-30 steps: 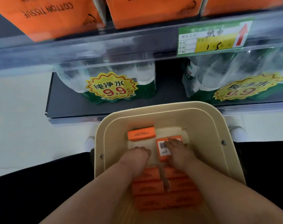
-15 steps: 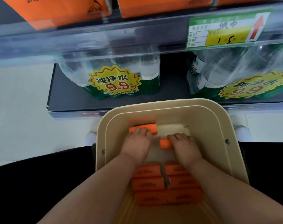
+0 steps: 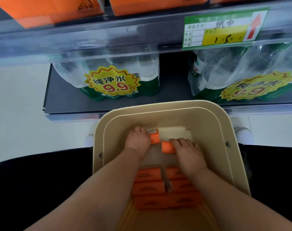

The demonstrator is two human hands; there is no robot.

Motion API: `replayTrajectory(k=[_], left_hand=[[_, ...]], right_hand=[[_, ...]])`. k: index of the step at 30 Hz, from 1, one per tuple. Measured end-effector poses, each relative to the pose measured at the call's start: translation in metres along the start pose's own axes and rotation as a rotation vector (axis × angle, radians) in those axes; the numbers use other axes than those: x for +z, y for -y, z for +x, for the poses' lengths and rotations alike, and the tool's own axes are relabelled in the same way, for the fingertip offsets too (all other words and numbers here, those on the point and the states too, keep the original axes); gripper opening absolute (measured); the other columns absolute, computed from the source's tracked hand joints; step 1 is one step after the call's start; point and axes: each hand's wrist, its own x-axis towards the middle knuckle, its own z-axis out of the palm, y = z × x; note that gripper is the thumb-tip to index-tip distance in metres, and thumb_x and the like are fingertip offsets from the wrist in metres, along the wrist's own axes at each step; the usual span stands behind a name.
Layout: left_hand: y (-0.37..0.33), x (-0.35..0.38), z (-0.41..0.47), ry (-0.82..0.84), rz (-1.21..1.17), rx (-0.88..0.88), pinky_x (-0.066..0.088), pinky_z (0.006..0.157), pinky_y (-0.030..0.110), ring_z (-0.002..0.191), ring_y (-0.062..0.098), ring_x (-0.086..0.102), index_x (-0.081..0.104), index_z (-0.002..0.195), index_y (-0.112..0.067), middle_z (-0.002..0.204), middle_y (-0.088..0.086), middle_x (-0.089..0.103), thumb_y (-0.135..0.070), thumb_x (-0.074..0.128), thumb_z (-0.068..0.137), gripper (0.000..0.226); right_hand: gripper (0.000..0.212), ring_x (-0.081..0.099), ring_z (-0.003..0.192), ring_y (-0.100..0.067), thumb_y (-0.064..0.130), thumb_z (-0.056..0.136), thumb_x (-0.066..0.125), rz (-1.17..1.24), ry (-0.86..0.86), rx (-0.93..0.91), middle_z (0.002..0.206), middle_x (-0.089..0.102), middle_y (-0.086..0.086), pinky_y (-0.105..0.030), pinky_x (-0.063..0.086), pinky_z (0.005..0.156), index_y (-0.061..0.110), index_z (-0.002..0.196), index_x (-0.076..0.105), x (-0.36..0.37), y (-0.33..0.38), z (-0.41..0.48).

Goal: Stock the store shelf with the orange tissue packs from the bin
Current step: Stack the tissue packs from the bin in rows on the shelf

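Both hands are down inside the beige bin (image 3: 213, 130). My left hand (image 3: 138, 140) is closed around an orange tissue pack (image 3: 154, 138), tipped so its white barcode end shows. My right hand (image 3: 187, 152) grips a second orange tissue pack (image 3: 167, 147) just to the right of it. Several more orange packs (image 3: 148, 187) lie in two rows at the near end of the bin, partly under my forearms. Large orange tissue packs (image 3: 58, 9) stand on the shelf above.
A clear shelf rail carries a green and yellow price tag (image 3: 223, 29). Below it, shrink-wrapped water bottle packs (image 3: 113, 80) sit on the dark bottom shelf (image 3: 63, 100). White floor lies to the left.
My left hand reached forward and closed on the far pack, lifting it on edge. My right hand turned its pack from barcode-up to side-on. The view shifted slightly downward.
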Motion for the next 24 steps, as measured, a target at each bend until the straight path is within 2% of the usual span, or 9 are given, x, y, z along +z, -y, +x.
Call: replayTrajectory(k=[4,10,14,18,24], left_hand=[[0.000,-0.004,-0.003,0.032,-0.039,-0.040,0.045,0.089,0.038,0.115,0.034,0.053,0.045,0.126,-0.003,0.127,0.018,0.054,-0.006,0.032,0.097,0.032],[0.010,-0.037,-0.029,0.028,-0.182,-0.110,0.049,0.088,0.037,0.112,0.030,0.060,0.045,0.123,-0.008,0.123,0.011,0.059,-0.015,0.050,0.091,0.033],[0.026,-0.075,-0.061,-0.043,-0.161,-0.094,0.049,0.080,0.035,0.108,0.029,0.061,0.045,0.123,-0.010,0.117,0.008,0.062,-0.016,0.058,0.086,0.040],[0.045,-0.112,-0.112,-0.147,-0.171,-0.092,0.046,0.071,0.031,0.099,0.026,0.063,0.057,0.109,-0.015,0.106,0.003,0.065,-0.023,0.059,0.082,0.028],[0.081,-0.150,-0.172,-0.366,-0.229,-0.145,0.041,0.064,0.030,0.083,0.024,0.057,0.047,0.101,-0.019,0.089,0.000,0.057,-0.028,0.058,0.076,0.030]], right_hand=[[0.051,0.040,0.127,-0.022,0.014,0.093,0.039,0.014,-0.010,0.017,0.138,0.043,0.001,-0.034,0.032,0.099,0.029,0.141,0.033,-0.006,0.001,-0.003],[0.048,0.041,0.127,-0.021,0.014,0.093,0.036,-0.028,-0.085,0.034,0.137,0.044,0.002,-0.034,0.034,0.097,0.029,0.139,0.033,-0.030,0.011,-0.017],[0.047,0.045,0.121,-0.024,0.010,0.088,0.043,-0.055,-0.169,0.022,0.128,0.050,0.000,-0.037,0.037,0.094,0.026,0.132,0.042,-0.055,0.030,-0.037],[0.044,0.046,0.118,-0.024,0.009,0.085,0.046,-0.065,-0.251,-0.013,0.123,0.052,0.000,-0.037,0.038,0.089,0.026,0.126,0.044,-0.083,0.053,-0.062],[0.047,0.047,0.117,-0.024,0.016,0.084,0.049,-0.104,-0.418,-0.094,0.123,0.053,0.001,-0.038,0.037,0.091,0.026,0.129,0.043,-0.136,0.086,-0.090]])
